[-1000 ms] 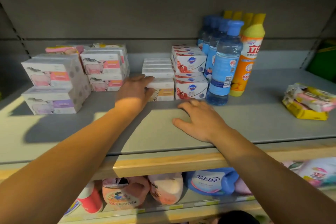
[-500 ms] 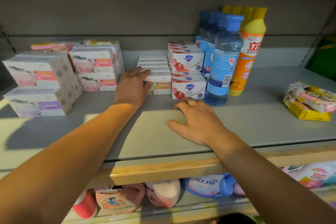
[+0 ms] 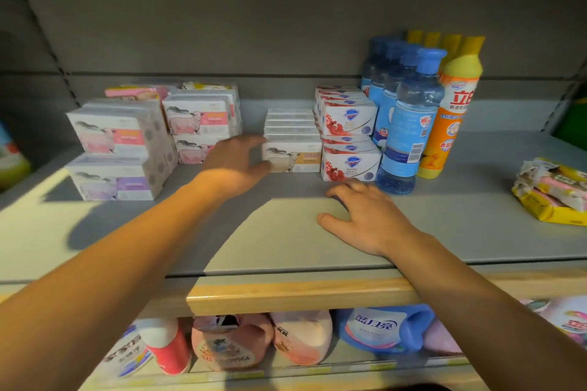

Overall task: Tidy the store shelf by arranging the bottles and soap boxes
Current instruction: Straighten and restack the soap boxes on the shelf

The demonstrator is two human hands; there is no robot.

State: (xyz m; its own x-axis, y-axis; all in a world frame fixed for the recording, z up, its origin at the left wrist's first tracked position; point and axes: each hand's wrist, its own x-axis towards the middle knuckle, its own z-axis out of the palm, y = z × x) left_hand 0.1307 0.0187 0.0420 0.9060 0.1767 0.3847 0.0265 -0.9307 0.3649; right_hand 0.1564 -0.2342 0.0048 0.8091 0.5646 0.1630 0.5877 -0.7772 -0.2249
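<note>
Grey metal forms the shelf (image 3: 444, 225), with a wooden strip along its front edge. The left hand (image 3: 233, 162) reaches to the left end of a row of white soap boxes (image 3: 292, 149) lying one behind another; its thumb touches the front box's lower left corner, and the fingers lie along that end, loosely curved, but whether they grip the box cannot be told. The right hand (image 3: 362, 219) rests flat on the shelf with fingers spread, holding nothing, just in front of the red-and-white boxes (image 3: 349, 143). Those boxes are stacked two high, touching the right side of the white row. To their right stand blue bottles (image 3: 409, 124) in a line running back, and beside them orange bottles (image 3: 454, 111) with yellow caps. Left of the hand sit pink boxes (image 3: 200, 124) stacked two high, and nearer the front another stack (image 3: 117, 149), pink over purple. At the far right lies a yellow packet (image 3: 552, 194), well apart from the bottles. Below, the lower shelf holds pouches (image 3: 228, 346) and a blue jug (image 3: 381, 330).
</note>
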